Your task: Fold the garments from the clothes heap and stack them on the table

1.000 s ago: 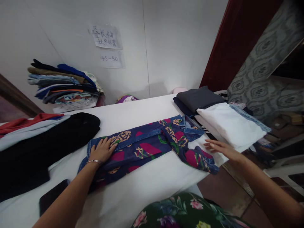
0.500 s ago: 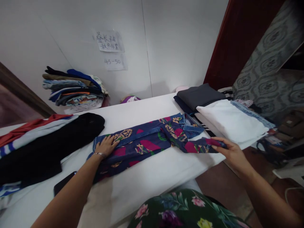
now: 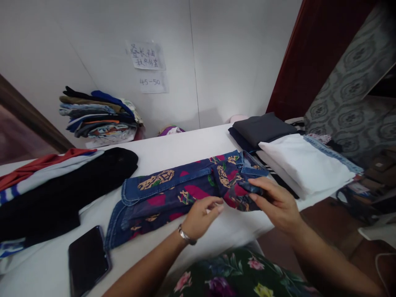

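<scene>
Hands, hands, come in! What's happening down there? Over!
Right hand pinching sleeve. Left hand at near edge of patterned shirt. Shirt lying on table. Phone close by.

The right hand (image 3: 278,204) grips the sleeve end of a patterned, denim-trimmed shirt (image 3: 168,196) laid on the white bench (image 3: 192,144). The left hand (image 3: 199,218), loosely curled, is at the shirt's near edge; a phone (image 3: 87,258) lies near the hem.

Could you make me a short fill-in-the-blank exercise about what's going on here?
1. The right hand holds the end of the patterned garment's ____.
2. The phone lies to the ____ of the left hand.
3. The lower paper on the wall reads ____.

Missing words: sleeve; left; 45-50.
</scene>
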### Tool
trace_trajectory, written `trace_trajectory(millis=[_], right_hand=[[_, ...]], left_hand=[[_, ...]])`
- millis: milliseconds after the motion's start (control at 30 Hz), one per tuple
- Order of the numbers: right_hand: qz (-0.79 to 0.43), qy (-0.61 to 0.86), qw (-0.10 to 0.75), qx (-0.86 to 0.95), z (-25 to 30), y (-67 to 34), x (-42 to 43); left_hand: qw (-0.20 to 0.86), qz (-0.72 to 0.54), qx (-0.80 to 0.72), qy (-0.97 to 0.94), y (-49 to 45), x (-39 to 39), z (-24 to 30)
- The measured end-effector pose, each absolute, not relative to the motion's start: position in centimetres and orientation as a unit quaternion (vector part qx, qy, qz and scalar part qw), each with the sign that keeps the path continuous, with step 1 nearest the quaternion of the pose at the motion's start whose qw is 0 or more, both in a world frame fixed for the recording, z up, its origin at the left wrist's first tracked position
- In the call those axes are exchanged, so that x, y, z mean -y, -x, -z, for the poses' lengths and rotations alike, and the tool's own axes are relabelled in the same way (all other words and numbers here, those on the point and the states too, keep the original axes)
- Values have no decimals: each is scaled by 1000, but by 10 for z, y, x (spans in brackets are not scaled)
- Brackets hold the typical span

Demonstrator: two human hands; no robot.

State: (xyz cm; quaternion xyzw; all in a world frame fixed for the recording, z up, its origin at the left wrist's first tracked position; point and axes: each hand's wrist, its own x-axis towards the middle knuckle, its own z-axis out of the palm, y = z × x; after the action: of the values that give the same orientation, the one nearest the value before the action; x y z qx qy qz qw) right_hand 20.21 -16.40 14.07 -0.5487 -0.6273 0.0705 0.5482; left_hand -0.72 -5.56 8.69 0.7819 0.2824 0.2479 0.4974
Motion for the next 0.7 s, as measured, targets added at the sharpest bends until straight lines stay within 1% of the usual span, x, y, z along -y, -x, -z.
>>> trace_trajectory(millis=[67,133,200,267,300,367,433,500,600,700], right_hand=[[-161,550,585,574,-131,-189,159],[-282,497,603,557,-124,-176,156],[-384,415,589,578,-120,-164,155],[-421,366,557,616,-121,-158,153],[-405,359,552,634,-121,-159,152],[-326,380,577,646,-118,-168,146],[-234,431,617,616,-108,-186,134],[-191,501,618,575,-91,-208,117],[-187,566,539,595,-59,-235,91],[-156,580,442,666,-35,-249,72]], left_hand=[[569,-292,-259,-724,4,72,-85],[625,-328,-238,-667,3,81,-85],[667,-341,-237,-618,1,83,-85],[695,-350,-265,-570,-1,82,-83],[706,-357,-280,-543,-2,80,-81],[731,-382,-297,-481,-1,74,-77],[762,-413,-295,-401,2,67,-73],[800,-427,-278,-318,7,61,-72],[850,-398,-258,-230,18,51,-73],[861,-385,-272,-190,31,42,-70]])
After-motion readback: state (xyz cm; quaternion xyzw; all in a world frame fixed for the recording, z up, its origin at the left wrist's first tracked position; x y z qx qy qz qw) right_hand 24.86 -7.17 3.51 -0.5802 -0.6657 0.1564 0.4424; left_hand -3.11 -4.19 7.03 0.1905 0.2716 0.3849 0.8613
